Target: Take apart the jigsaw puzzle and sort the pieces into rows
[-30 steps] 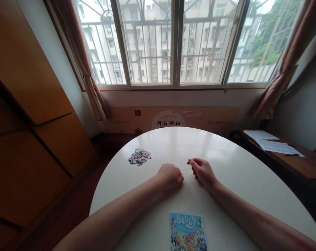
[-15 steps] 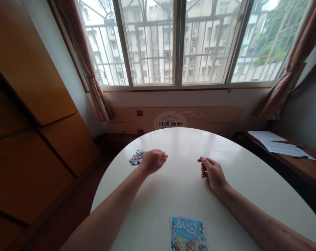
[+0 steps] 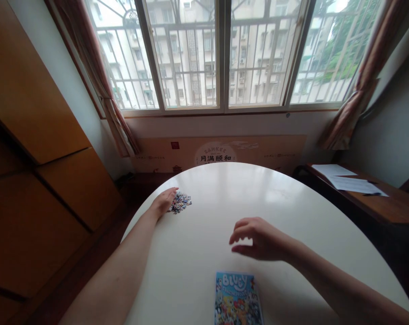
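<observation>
A pile of small, multicoloured jigsaw puzzle pieces [image 3: 181, 202] lies on the left side of the white round table [image 3: 204, 243]. Against its left edge rests my left hand [image 3: 164, 201], fingers stretched out and partly beside the pieces. My right hand [image 3: 253, 238] hovers over the table's middle with thumb and fingers apart, nothing between them. Below it, at the near edge of the view, lies a blue picture card or box [image 3: 238, 300] printed with "BLUEY" and cartoon figures; its lower part is cut off.
Papers [image 3: 353, 186] and dark pens [image 3: 372, 194] lie on a brown side table [image 3: 393, 210] at the right. Wooden cabinets [image 3: 38, 216] stand at the left. A printed cardboard panel [image 3: 157, 151] leans below the window, beyond the table's far edge.
My left hand has moved left from the table's middle to the far side of the puzzle pile and opened. My right hand has come nearer and left, its fingers now apart.
</observation>
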`<state>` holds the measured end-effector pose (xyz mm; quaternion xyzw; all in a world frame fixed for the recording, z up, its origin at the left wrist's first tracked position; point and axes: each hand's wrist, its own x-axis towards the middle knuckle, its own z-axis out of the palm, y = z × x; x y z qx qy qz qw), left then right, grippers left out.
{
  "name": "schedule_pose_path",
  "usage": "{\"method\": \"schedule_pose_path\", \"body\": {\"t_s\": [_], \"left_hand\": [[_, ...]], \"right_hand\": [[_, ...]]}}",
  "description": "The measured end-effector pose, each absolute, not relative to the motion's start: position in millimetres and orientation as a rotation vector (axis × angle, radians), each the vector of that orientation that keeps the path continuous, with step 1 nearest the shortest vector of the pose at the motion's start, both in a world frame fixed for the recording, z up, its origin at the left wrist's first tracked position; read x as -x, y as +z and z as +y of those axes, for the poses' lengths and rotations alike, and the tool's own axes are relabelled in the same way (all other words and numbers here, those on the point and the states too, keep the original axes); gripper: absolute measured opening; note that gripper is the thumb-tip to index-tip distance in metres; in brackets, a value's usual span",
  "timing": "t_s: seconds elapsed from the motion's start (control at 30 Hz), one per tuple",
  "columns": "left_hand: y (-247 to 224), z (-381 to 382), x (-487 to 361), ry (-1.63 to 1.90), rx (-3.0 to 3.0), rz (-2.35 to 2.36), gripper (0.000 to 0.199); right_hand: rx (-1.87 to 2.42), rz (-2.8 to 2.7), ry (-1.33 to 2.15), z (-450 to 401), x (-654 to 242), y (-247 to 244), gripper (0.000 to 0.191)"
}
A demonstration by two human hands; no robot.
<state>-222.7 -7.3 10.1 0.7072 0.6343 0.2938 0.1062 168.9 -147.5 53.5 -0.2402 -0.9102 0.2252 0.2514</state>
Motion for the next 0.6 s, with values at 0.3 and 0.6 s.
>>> {"method": "schedule_pose_path", "body": {"t_s": [0.3,0.6], "left_hand": [[13,-8,215,0.703,-2.157,1.746,0.065],[10,-18,168,0.637,-2.272,1.515,0.06]], "right_hand": [[0.637,-2.421,0.513,-155,-166,65,0.025],[1.103,-1.791,0.523,-79,-197,-1,0.037]]}}
